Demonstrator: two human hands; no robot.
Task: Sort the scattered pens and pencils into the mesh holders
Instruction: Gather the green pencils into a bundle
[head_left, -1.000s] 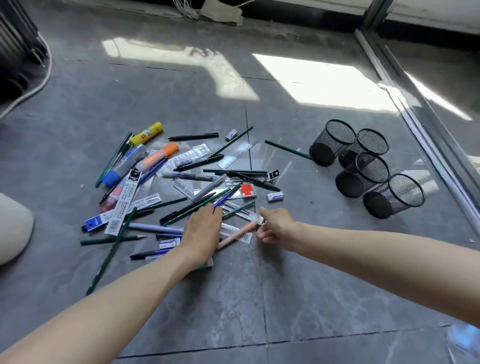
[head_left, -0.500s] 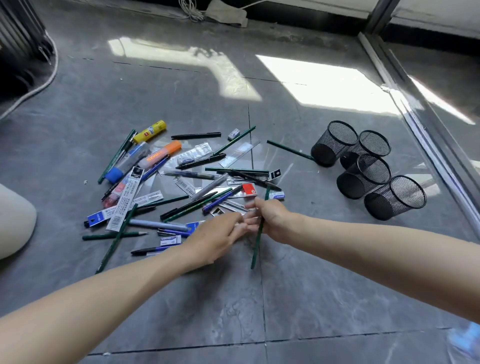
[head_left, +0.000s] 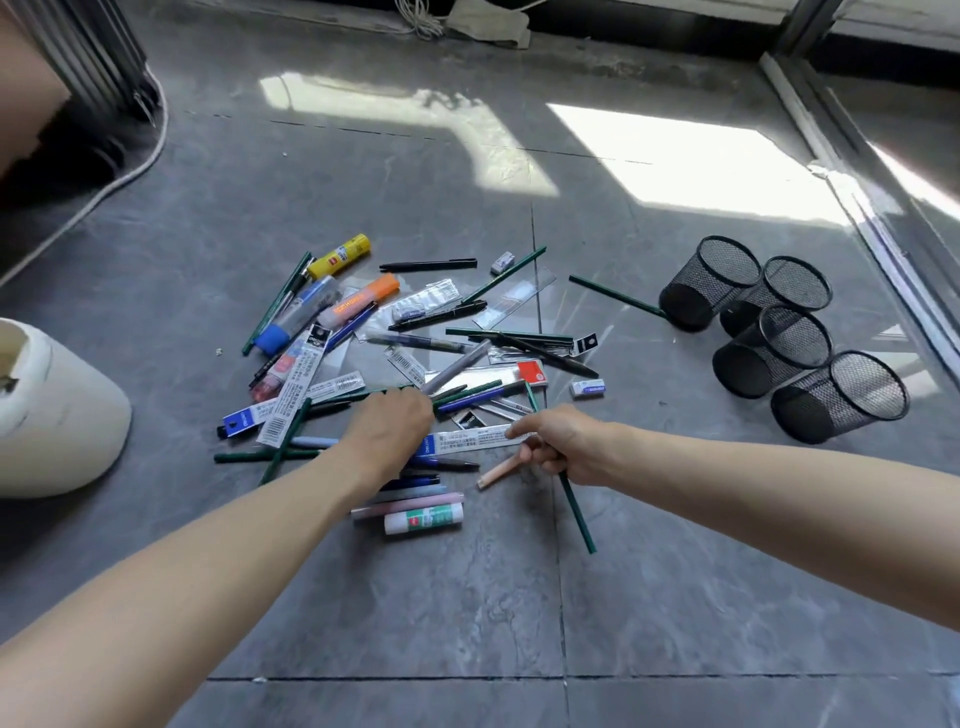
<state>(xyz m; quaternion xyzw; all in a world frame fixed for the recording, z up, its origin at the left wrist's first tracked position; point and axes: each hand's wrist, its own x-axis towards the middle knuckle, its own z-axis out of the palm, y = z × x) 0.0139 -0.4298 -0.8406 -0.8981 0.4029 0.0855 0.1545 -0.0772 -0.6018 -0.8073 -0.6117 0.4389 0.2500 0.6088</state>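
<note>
We see four black mesh holders (head_left: 774, 351) lying tipped over in a cluster on the grey tiled floor (head_left: 675, 597), well to the right of the pile (head_left: 415, 338) of pens, pencils and packets. Their mouths face up and to the right, and through them we see only their own mesh walls. A loose pencil (head_left: 615, 296) lies slantwise between pile and holders, its right end at the base of the farthest holder.

Our right hand (head_left: 566, 444) grips a green pencil (head_left: 576, 512), the fingers curled round its middle and the forefinger stretched left. The pencil's long axis runs nearly straight away from us: its near end hangs over bare tile close to us, and its far end leans slightly left towards the pile's right edge. A peach pen (head_left: 498, 473) lies just beside the curled fingers.

Our left hand (head_left: 392, 426) rests palm down on the middle of the pile. Its fingertips are bent out of sight, so we cannot tell whether it holds anything. A glue stick (head_left: 423, 519) lies at the pile's near edge.
</note>
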